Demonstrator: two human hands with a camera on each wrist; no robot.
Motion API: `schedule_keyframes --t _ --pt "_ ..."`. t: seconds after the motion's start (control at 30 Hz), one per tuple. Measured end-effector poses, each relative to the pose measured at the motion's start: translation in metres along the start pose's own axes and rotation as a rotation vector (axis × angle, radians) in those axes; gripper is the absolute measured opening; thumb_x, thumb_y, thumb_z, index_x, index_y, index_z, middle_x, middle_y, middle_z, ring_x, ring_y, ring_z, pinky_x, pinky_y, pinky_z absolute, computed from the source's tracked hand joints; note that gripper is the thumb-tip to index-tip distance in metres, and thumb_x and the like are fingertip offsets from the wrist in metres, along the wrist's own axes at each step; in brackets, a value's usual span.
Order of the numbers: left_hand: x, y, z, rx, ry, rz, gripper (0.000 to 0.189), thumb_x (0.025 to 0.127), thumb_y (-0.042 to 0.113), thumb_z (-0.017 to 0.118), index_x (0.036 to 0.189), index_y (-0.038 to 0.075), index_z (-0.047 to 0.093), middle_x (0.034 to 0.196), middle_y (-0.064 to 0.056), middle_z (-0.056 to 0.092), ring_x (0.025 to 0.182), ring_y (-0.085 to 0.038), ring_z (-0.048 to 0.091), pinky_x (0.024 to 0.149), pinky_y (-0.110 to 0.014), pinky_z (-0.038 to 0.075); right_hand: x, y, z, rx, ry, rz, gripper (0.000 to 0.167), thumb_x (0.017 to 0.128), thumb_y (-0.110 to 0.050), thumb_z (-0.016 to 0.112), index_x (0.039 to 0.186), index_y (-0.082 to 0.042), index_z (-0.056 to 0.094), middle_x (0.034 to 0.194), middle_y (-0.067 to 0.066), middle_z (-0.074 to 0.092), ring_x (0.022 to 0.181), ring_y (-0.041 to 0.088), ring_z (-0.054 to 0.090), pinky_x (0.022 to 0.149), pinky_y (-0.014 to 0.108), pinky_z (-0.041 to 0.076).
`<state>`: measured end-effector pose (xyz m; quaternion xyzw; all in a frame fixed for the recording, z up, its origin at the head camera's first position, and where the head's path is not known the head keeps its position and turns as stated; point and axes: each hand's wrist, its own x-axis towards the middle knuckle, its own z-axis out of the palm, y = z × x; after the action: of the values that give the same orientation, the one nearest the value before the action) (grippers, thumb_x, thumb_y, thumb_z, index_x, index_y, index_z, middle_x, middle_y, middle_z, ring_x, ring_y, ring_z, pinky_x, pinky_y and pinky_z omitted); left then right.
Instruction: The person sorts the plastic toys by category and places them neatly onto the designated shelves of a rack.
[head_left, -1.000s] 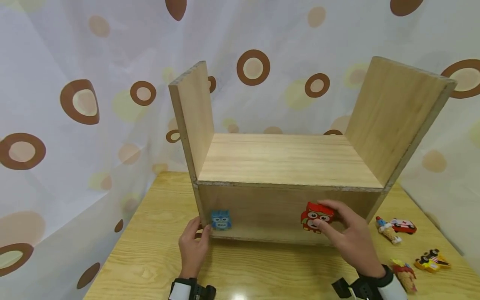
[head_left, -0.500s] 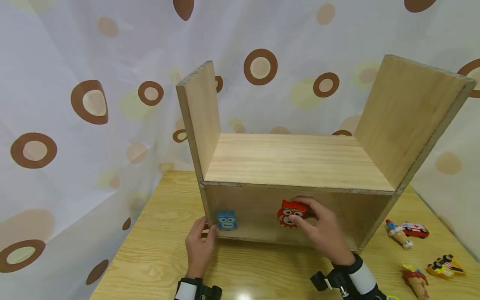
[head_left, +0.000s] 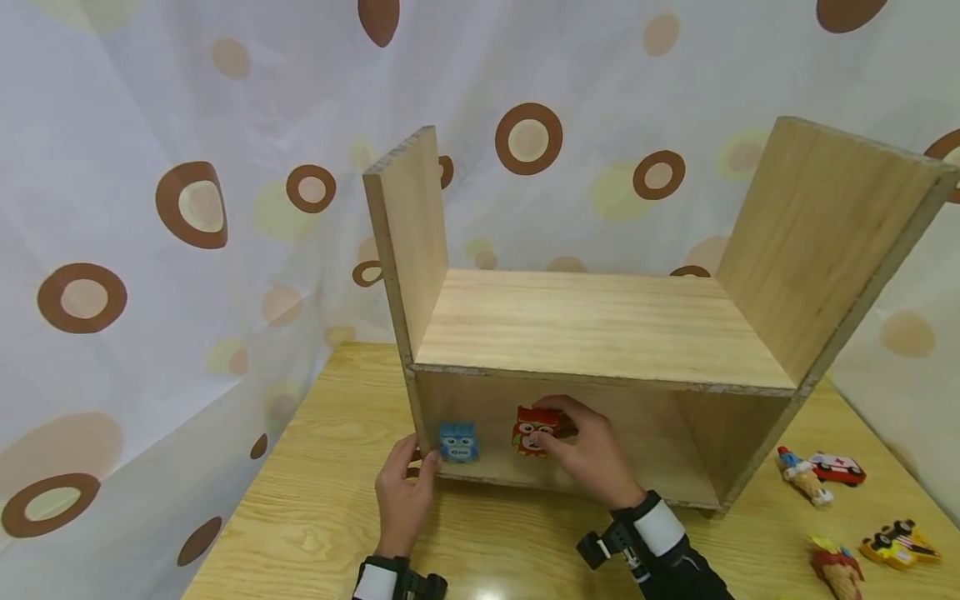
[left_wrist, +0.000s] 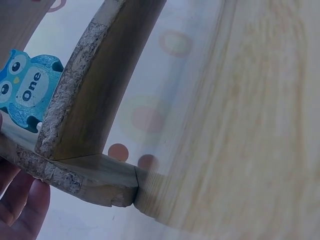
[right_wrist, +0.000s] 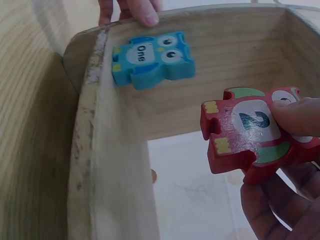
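Note:
A red owl block (right_wrist: 250,127) marked 2 is pinched between the thumb and fingers of my right hand (head_left: 596,462), in front of the lower compartment of a wooden shelf (head_left: 600,329). To its left, a blue owl block (head_left: 458,442) marked "One" stands upright on the lower board, close to the left side panel. My left hand (head_left: 405,496) grips the lower left corner of the shelf, thumb at the front edge and fingers around the outer side. In the left wrist view, those fingertips (left_wrist: 37,200) show below the corner of the boards.
Right of the shelf lie toys on the wooden table (head_left: 300,500): an ice-cream cone figure (head_left: 805,477), a red and white toy ambulance (head_left: 837,468), a yellow toy vehicle (head_left: 898,546) and another ice-cream cone (head_left: 837,571). A patterned cloth (head_left: 585,75) hangs behind.
My right hand has carried the red owl block leftward along the lower compartment, nearer the blue one. The left hand keeps its grip on the corner. The head view has shifted slightly.

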<state>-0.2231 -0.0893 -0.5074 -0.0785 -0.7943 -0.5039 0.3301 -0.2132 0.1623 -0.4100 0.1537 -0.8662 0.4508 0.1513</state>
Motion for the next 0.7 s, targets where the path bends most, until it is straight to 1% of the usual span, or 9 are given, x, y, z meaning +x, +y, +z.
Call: schedule_keyframes --t 0.17,0.3,0.43,0.53,0.7 --pt "-0.002 0.0 -0.002 0.004 -0.012 -0.007 0.029 0.091 0.009 0.07 0.12 0.009 0.069 0.117 -0.009 0.071 0.092 -0.019 0.069 0.07 -0.031 0.06 0.002 0.004 0.015 0.005 -0.03 0.009 0.036 0.085 -0.015 0.078 0.119 -0.01 0.066 0.109 0.01 0.071 0.088 0.017 0.067 0.073 0.025 0.055" --pt "-0.001 -0.001 -0.002 0.002 -0.012 -0.021 0.029 0.091 0.008 0.07 0.12 0.008 0.069 0.116 -0.009 0.071 0.091 -0.019 0.069 0.07 -0.03 0.06 0.006 0.009 0.024 0.015 -0.057 0.018 0.036 0.085 -0.012 0.077 0.119 -0.009 0.065 0.112 0.01 0.07 0.089 0.017 0.067 0.074 0.024 0.054" --pt "-0.003 -0.001 -0.001 0.005 -0.017 -0.039 0.029 0.09 0.008 0.071 0.119 0.007 0.069 0.115 -0.01 0.071 0.09 -0.018 0.069 0.069 -0.027 0.059 0.007 0.012 0.032 0.024 -0.079 0.058 0.038 0.084 -0.011 0.077 0.12 -0.009 0.064 0.112 0.011 0.07 0.089 0.017 0.066 0.073 0.024 0.054" --pt "-0.004 -0.002 0.0 0.002 -0.015 -0.029 0.029 0.09 0.006 0.071 0.119 0.006 0.069 0.114 -0.011 0.071 0.09 -0.019 0.069 0.068 -0.029 0.059 0.008 0.011 0.036 0.021 -0.087 0.086 0.038 0.084 -0.011 0.077 0.12 -0.01 0.064 0.113 0.011 0.07 0.089 0.017 0.066 0.072 0.024 0.053" --pt "-0.002 -0.003 0.0 0.005 0.007 0.009 0.029 0.089 0.005 0.071 0.118 0.006 0.069 0.114 -0.012 0.071 0.089 -0.02 0.069 0.067 -0.03 0.059 0.012 0.009 0.043 0.029 -0.104 0.099 0.036 0.085 -0.011 0.075 0.119 -0.011 0.064 0.113 0.012 0.07 0.089 0.019 0.068 0.07 0.025 0.055"
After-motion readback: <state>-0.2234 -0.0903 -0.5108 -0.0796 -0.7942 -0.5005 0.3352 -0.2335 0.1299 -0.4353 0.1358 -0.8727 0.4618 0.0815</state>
